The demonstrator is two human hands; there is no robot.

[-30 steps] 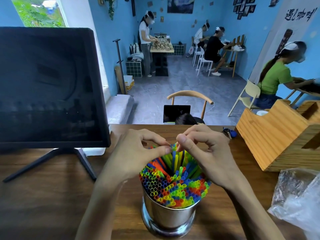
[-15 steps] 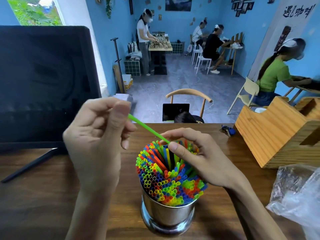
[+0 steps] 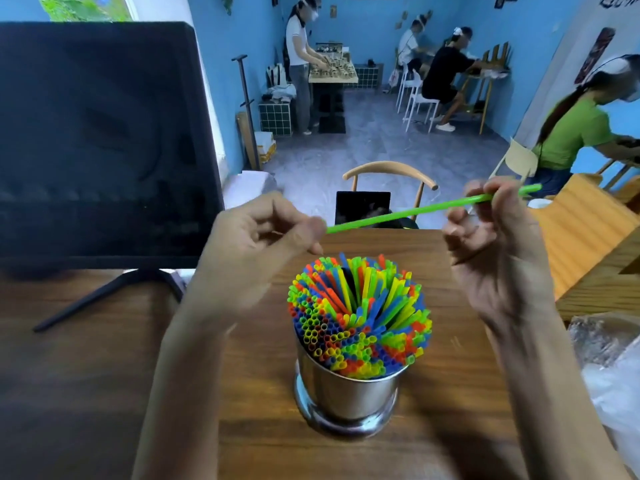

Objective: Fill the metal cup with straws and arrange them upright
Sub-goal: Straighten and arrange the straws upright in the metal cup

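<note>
In the head view, a metal cup (image 3: 346,396) stands on the wooden tabletop (image 3: 104,375), near the front edge and between the two forearms. It is packed with coloured straws (image 3: 360,320) that stand mostly upright but fan outward, and a dark gap stays open near the middle of the bundle. Above the cup, one green straw (image 3: 415,211) lies almost level in the air. The left hand (image 3: 263,244) pinches its near end between thumb and curled fingers (image 3: 313,226); the right hand (image 3: 498,244) holds the far part with curled fingers, and the tip comes out past them. The left hand is a little blurred, so I cannot tell its exact grip. A dark monitor (image 3: 97,133) stands at the left, a wooden box (image 3: 588,237) and a plastic bag (image 3: 609,368) at the right. I judge that the filling is nearly finished and this single straw is being placed. The next move calls for turning it upright and sliding one end down into the gap, without pushing the others aside.
</note>
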